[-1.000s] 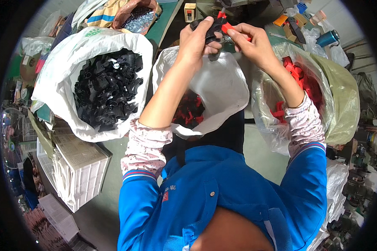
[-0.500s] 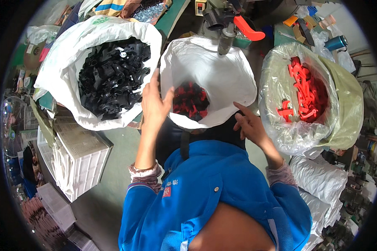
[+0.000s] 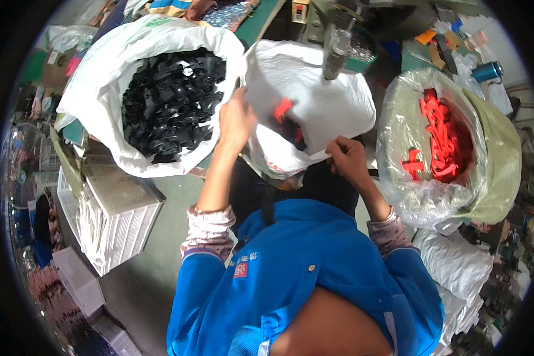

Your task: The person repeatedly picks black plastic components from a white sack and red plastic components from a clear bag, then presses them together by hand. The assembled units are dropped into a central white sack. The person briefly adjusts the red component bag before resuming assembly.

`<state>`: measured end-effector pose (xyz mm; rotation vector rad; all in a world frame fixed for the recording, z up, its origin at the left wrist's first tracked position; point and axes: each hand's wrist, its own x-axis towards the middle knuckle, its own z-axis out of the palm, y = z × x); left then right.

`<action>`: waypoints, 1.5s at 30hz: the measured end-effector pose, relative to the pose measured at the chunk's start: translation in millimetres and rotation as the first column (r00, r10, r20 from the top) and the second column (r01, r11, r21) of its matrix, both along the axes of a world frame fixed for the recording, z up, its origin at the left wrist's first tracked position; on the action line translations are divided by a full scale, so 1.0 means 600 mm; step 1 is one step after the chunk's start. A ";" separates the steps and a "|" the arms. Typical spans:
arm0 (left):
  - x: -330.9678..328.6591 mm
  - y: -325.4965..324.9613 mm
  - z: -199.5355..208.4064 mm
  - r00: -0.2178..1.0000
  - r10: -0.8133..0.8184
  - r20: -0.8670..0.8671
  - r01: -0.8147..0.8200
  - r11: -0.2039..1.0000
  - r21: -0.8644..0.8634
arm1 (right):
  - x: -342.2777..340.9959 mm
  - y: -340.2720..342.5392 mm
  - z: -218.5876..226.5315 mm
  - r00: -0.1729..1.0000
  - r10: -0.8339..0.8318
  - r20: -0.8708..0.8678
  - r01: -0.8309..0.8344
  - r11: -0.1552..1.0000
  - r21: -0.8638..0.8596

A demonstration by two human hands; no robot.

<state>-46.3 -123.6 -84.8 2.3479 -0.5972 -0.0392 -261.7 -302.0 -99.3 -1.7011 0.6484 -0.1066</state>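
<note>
A white woven bag (image 3: 338,101) stands open in front of me, with red and black plastic parts inside it. One red piece (image 3: 283,110) shows smeared above the darker parts (image 3: 292,132). My left hand (image 3: 237,123) is closed on the bag's left rim. At the near right rim, my right hand (image 3: 347,159) pinches the edge of the same bag. Left of it, a larger white bag (image 3: 86,113) holds a heap of black plastic parts (image 3: 172,107). On the right, a clear-lined bag (image 3: 391,136) contains red plastic levers (image 3: 442,136).
A metal tool head (image 3: 336,50) hangs over the middle bag's far side. Behind it is a green bin (image 3: 362,50) of small metal pieces. White plastic crates (image 3: 121,219) stand at the left, and stuffed white sacks (image 3: 454,261) lie at the right. A blue cylinder (image 3: 486,72) lies at far right.
Both hands have closed on the middle bag's rim, and its opening has changed shape. The red-and-black part by the tool head is gone from there; a red piece now shows higher inside the bag.
</note>
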 end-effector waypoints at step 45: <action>-0.035 -0.042 0.055 0.297 -0.792 -0.534 -0.522 0.334 -0.785 | -0.142 -0.312 0.124 0.908 -0.263 -0.327 -0.193 0.431 -0.882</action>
